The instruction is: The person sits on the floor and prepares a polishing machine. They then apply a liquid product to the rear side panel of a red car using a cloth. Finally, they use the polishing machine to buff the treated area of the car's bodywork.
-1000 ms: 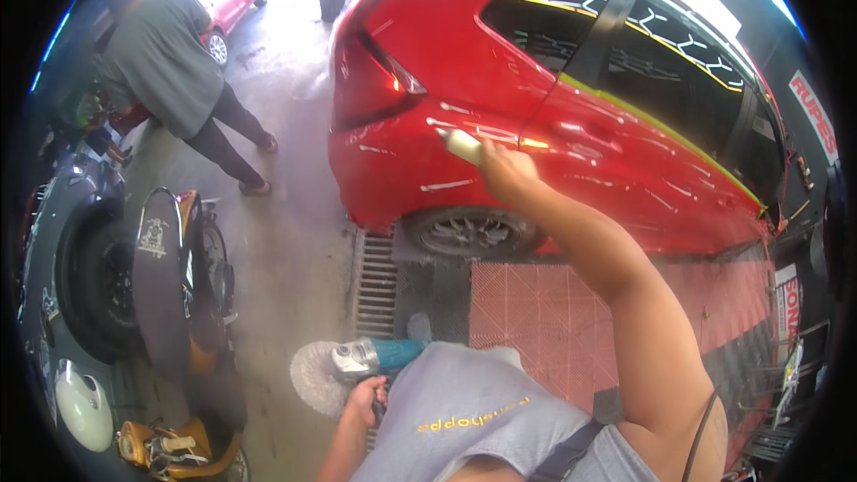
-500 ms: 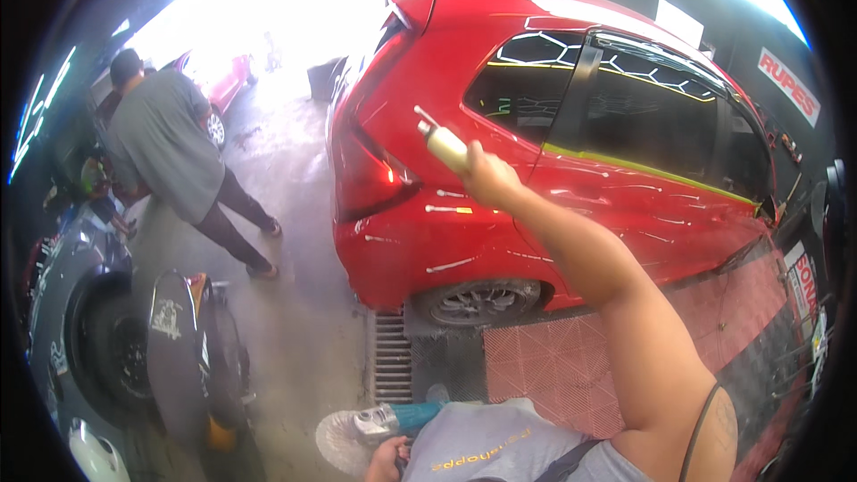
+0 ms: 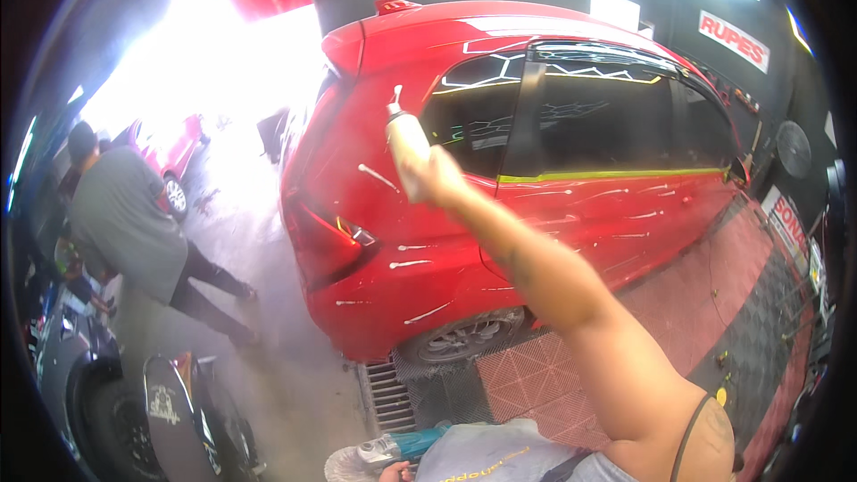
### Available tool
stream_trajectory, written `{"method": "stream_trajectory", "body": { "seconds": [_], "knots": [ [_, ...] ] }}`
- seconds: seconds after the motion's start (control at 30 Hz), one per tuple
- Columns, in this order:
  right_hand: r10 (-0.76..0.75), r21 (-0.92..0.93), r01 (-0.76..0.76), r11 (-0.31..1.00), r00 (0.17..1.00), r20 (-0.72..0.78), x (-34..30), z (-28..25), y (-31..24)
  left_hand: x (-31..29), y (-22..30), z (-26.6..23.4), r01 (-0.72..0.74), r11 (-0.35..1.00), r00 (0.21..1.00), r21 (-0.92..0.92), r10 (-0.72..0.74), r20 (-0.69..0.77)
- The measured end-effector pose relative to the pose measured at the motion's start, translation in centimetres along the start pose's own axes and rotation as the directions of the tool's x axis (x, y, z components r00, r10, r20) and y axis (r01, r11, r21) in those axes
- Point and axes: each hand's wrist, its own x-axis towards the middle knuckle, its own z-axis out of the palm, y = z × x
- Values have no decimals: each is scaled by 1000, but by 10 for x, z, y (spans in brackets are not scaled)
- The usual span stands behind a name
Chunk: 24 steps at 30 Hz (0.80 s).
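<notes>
So that its nozzle [image 3: 394,109] can presumably reach the glossy red car [image 3: 571,214], the right hand [image 3: 439,180] clasps a cream plastic bottle [image 3: 408,141], the left hand [image 3: 395,473] a teal-and-silver polisher [image 3: 412,443].

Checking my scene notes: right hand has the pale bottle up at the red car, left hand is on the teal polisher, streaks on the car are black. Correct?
Not quite: the streaks on the red car are white, not black, as the head view shows. The rest stands: right hand has the pale bottle up at the car, left hand is on the teal polisher.
</notes>
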Motion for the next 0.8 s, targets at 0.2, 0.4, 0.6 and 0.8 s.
{"method": "stream_trajectory", "body": {
  "seconds": [0.2,0.4,0.6,0.8],
  "knots": [
    [-215,600,295,743,955,-204,-61,-77,-30,15,46,20,9,999,1000,54,-10,20],
    [-120,136,846,516,229,-966,-25,-206,-78,27,95,39,1,997,999,75,-4,38],
    [283,926,-59,374,958,-53,75,-169,-29,44,134,63,13,990,997,140,-23,77],
    [-37,758,-17,652,998,55,15,-89,-48,49,172,72,-20,990,996,138,9,83]
  ]
}}
